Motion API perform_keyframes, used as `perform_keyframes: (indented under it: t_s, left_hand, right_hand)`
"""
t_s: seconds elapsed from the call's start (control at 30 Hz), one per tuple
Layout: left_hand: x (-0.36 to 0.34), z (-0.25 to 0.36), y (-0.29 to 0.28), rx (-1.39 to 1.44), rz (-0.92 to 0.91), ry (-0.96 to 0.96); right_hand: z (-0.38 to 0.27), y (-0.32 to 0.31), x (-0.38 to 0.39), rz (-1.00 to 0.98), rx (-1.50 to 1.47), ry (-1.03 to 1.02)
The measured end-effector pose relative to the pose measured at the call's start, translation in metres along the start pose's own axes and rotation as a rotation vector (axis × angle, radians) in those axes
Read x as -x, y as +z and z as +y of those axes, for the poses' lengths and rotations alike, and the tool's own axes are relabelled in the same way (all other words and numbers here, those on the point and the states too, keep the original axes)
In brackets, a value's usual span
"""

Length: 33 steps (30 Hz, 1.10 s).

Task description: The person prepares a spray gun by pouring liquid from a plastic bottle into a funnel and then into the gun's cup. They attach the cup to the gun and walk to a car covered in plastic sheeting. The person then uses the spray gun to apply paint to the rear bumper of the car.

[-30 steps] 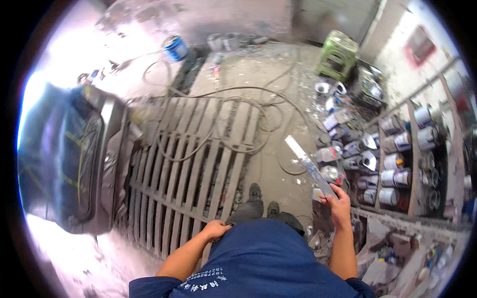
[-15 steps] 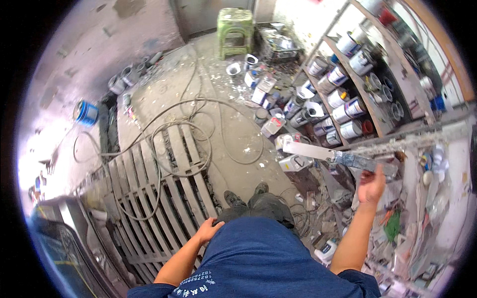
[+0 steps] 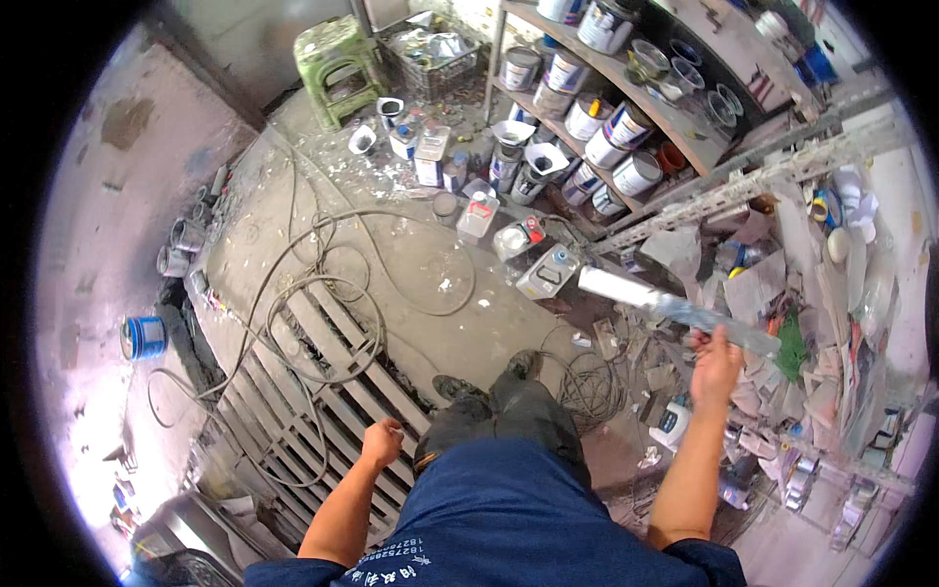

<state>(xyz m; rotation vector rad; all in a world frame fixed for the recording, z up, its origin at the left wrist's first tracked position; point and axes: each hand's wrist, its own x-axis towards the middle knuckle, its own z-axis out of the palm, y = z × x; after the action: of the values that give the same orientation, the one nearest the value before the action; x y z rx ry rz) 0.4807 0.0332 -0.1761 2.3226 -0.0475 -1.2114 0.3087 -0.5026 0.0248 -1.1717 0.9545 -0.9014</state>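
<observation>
1. The left hand [image 3: 382, 442] hangs above the slatted grate [image 3: 279, 421], fingers curled; I can't tell whether they hold anything.
2. Cans [image 3: 637, 174] crowd the shelf [image 3: 675, 127], presumably racked to spare the dusty, spattered floor [image 3: 489, 333].
3. The right hand [image 3: 714, 367] grips the long flat strip [image 3: 675, 309] off-centre in its fingers, perhaps for reach, pale end jutting leftward.
4. Beyond, scraps [image 3: 763, 291] lie heaped, seemingly tossed aside.

Long flat strip [image 3: 626, 288]: white one end, grey-smudged middle, slanted, gripped near other end.
</observation>
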Motion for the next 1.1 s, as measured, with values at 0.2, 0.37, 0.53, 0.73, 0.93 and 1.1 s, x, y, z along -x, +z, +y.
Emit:
perform_keyframes:
  t_s: [0.2, 0.37, 0.53, 0.73, 0.93, 1.1]
  left_hand:
    - [-0.003, 0.091, 0.0, -0.255, -0.021, 0.078]
    - [-0.036, 0.109, 0.013, -0.276, 0.078, 0.076]
    - [-0.061, 0.15, 0.005, -0.472, 0.075, 0.009]
    - [-0.144, 0.141, -0.007, -0.525, -0.009, 0.15]
    - [-0.248, 0.146, -0.014, -0.37, -0.083, 0.248]
    - [-0.341, 0.154, 0.013, -0.256, -0.088, 0.374]
  right_hand:
    - [0.055, -0.018, -0.016, 0.12, 0.14, 0.077]
    - [0.084, -0.007, -0.046, 0.118, 0.041, 0.136]
    - [0.103, 0.022, -0.064, 0.149, -0.071, 0.168]
    - [0.127, 0.06, -0.07, 0.184, -0.019, 0.098]
    - [0.187, 0.111, -0.063, 0.21, 0.321, 0.05]
    - [0.246, 0.157, -0.086, 0.151, 0.385, -0.057]
